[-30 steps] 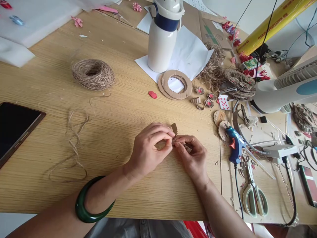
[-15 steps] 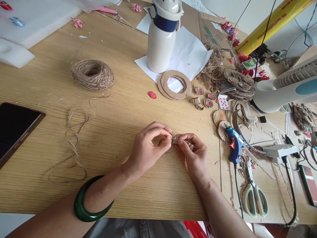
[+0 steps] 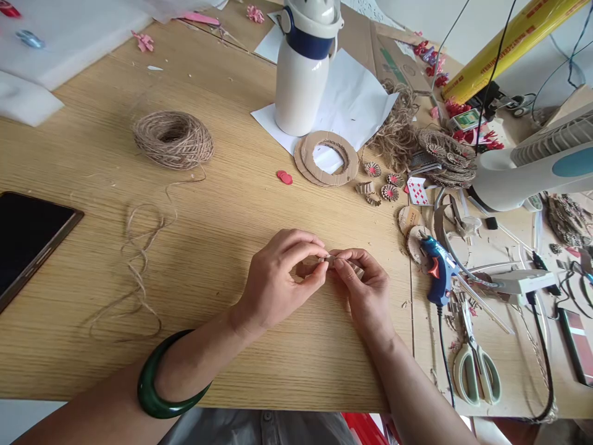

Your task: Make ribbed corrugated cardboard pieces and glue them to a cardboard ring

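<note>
Centrally in the frame, a narrow cardboard strip is held over the counter, pinched by the fingers of both the left hand and the right hand. A coil of jute twine is seen at upper left; a blue glue gun is laid at right, with scissors placed below it, at lower right.

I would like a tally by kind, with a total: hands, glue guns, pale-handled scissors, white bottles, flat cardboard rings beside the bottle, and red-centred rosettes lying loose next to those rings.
Left hand and right hand: 2
Glue gun: 1
Pale-handled scissors: 1
White bottle: 1
Flat cardboard rings: 2, overlapping
Red-centred rosettes: 3
Total: 10
The held cardboard is partly hidden, so not counted.
</note>
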Tool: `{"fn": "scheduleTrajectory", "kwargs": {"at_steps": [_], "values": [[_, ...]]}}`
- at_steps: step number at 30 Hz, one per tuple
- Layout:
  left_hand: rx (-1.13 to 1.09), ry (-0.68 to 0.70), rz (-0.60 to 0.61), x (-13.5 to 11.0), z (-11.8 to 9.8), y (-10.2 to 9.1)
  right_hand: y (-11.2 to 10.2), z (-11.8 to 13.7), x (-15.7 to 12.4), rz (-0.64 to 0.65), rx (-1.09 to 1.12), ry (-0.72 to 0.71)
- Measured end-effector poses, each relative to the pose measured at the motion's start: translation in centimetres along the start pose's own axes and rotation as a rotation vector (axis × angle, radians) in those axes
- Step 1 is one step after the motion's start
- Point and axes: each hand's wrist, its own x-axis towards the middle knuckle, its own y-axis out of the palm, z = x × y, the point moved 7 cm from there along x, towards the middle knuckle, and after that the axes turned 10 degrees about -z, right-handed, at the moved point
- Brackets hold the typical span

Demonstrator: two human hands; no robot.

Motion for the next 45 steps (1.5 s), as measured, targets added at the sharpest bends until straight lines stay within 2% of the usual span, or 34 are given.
{"fn": "scheduleTrajectory", "kwargs": {"at_steps": [15, 23, 31, 35, 38, 42, 45], "values": [[0.048, -0.012, 0.013, -0.2, 0.4, 0.2, 0.0, -0.2, 0.0, 0.0, -0.021, 0.009], [0.085, 0.022, 0.013, -0.3, 0.3, 0.1, 0.2, 0.3, -0.2, 0.01, -0.004, -0.047], [0.195, 0.182, 0.038, 0.0, -0.8, 0.1, 0.3, 1.0, -0.7, 0.035, -0.083, -0.159], [0.251, 0.23, 0.061, 0.1, -1.1, 0.3, 0.5, 1.0, -0.7, 0.038, -0.103, -0.151], [0.211, 0.171, 0.053, 0.0, -0.7, 0.4, 0.4, 0.9, -0.6, 0.013, -0.073, -0.112], [0.068, 0.0, 0.056, -0.2, 0.4, 0.5, 0.4, 0.5, -0.4, 0.01, -0.033, -0.052], [0.002, -0.072, 0.066, -0.2, 0.7, 0.6, 0.4, 0.2, -0.3, 0.009, -0.011, -0.018]]}}
